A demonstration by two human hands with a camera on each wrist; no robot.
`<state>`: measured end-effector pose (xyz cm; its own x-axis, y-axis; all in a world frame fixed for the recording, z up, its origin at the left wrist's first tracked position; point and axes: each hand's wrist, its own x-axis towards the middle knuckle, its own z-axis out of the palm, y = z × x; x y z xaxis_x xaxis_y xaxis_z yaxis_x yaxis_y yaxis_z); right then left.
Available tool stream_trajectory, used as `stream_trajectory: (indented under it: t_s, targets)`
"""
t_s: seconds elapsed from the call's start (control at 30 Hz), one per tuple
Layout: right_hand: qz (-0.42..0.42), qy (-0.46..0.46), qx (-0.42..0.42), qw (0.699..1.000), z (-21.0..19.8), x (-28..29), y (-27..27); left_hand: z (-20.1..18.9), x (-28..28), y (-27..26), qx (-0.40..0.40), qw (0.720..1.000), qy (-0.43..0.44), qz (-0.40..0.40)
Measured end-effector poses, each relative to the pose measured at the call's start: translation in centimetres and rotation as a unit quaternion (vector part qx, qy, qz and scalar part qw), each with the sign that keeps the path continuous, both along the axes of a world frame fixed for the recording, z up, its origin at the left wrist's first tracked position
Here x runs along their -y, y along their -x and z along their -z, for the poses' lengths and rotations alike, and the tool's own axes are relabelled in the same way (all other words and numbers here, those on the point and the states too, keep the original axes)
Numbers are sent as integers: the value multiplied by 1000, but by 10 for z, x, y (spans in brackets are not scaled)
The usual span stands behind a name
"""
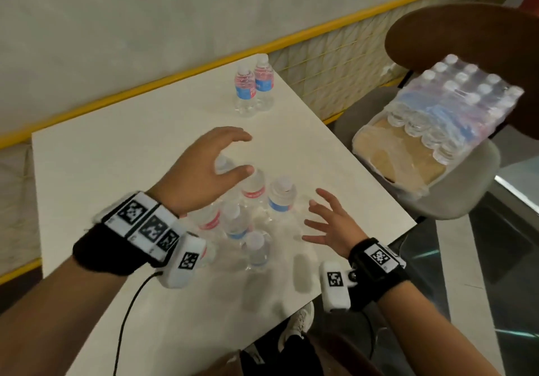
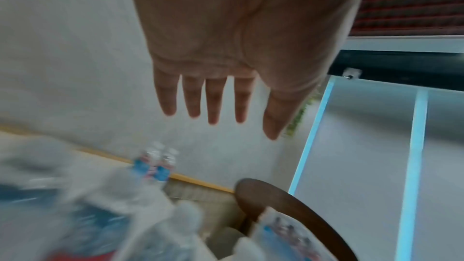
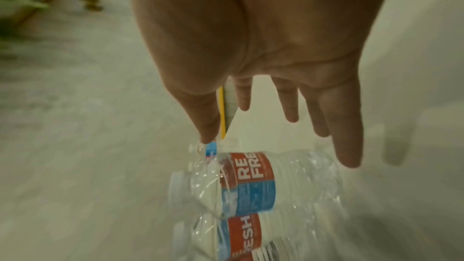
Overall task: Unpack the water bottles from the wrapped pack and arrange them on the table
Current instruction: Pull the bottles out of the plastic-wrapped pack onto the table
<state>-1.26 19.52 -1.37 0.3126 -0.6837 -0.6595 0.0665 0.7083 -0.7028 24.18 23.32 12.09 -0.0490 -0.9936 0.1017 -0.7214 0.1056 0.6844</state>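
Six clear plastic water bottles point(image 1: 248, 209) stand clustered upright on the white table point(image 1: 116, 154), between two spread, empty hands; left hand point(image 1: 201, 171) hovers directly above, nearer than right hand point(image 1: 329, 221).

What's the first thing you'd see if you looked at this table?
Two open hands, the left hand and the right hand, hover around a huddle of clear plastic water bottles on the white square table. Two more red-and-blue-labelled bottles stand at the far corner, and a plastic-wrapped pack of bottles sits on a chair.
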Motion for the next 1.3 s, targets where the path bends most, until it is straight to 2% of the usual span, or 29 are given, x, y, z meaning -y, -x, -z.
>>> stream_trajectory:
  t_s: [0.07,0.13,0.2,0.3,0.4,0.53,0.7,0.93,1.0,1.1,1.17,1.23,1.3]
  targets:
    - [1,-55,19,998,10,-1,-8,18,-34,-36,-34,991,39,-124]
    - [-25,-98,34,994,20,-8,-24,41,-66,-67,-26,971,51,-230]
    - [-53,-114,48,991,29,-17,-39,62,-93,-87,-23,957,30,-289]
    - [-62,-117,65,989,39,-27,-54,87,-118,-95,-116,933,-65,-334]
    - [-53,-116,86,988,44,-35,-62,107,-129,-89,-209,913,-120,-329]
    - [-36,-98,92,990,44,-50,-76,125,-130,-84,-306,897,-140,-286]
    - [-9,-85,115,990,45,-66,-90,139,-121,-91,-328,901,-110,-261]
    - [39,-90,124,987,41,-73,-97,125,-116,-93,-327,891,-131,-287]
    - [63,-97,121,986,34,-66,-86,117,-118,-98,-282,893,-131,-325]
    - [139,-90,129,978,21,-43,-53,96,-114,-117,-181,892,-32,-412]
    - [217,-70,138,964,9,-22,-24,73,-98,-122,-171,908,38,-380]
    - [291,-44,152,944,-1,3,8,50,-78,-110,-174,929,42,-325]
    - [350,-22,157,923,-8,29,38,26,-54,-67,-174,953,36,-244]
